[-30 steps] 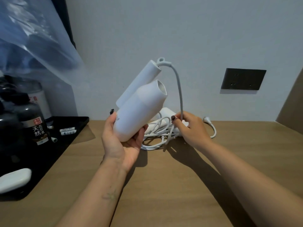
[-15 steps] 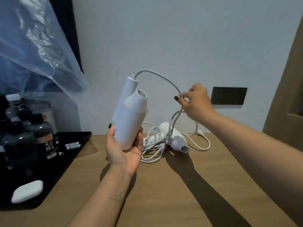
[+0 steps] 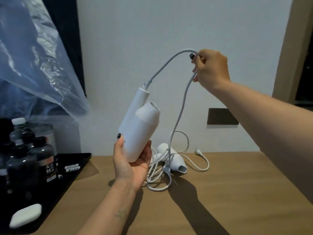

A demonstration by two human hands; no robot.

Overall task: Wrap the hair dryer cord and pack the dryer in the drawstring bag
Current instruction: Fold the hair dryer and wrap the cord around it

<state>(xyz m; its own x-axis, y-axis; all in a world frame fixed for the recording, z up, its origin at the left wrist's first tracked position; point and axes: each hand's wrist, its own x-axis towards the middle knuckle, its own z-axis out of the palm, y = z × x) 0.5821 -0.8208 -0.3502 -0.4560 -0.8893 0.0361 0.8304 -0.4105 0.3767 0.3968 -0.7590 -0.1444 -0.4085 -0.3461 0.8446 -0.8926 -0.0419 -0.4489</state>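
Note:
My left hand (image 3: pixel 132 163) grips the base of a white hair dryer (image 3: pixel 141 126), held upright above the wooden table with its folded handle alongside the barrel. Its white cord (image 3: pixel 182 102) arcs from the handle's top up to my right hand (image 3: pixel 210 68), which holds it high in front of the wall. From there the cord drops into a tangled heap (image 3: pixel 160 177) on the table. A second white dryer (image 3: pixel 174 160) lies on its side in that heap, and a plug (image 3: pixel 197 152) rests by the wall. No drawstring bag is in view.
A black tray (image 3: pixel 71 168) at the left holds several dark bottles (image 3: pixel 45 158), small white tubes and a white bar (image 3: pixel 25 216). A clear plastic sheet (image 3: pixel 33 56) hangs at upper left. A dark wall socket (image 3: pixel 221 116) sits on the wall; a wooden panel (image 3: pixel 286 48) stands at right.
My right hand has risen from the table to well above the dryer, drawing the cord up out of the heap. My left hand has turned the dryer more upright.

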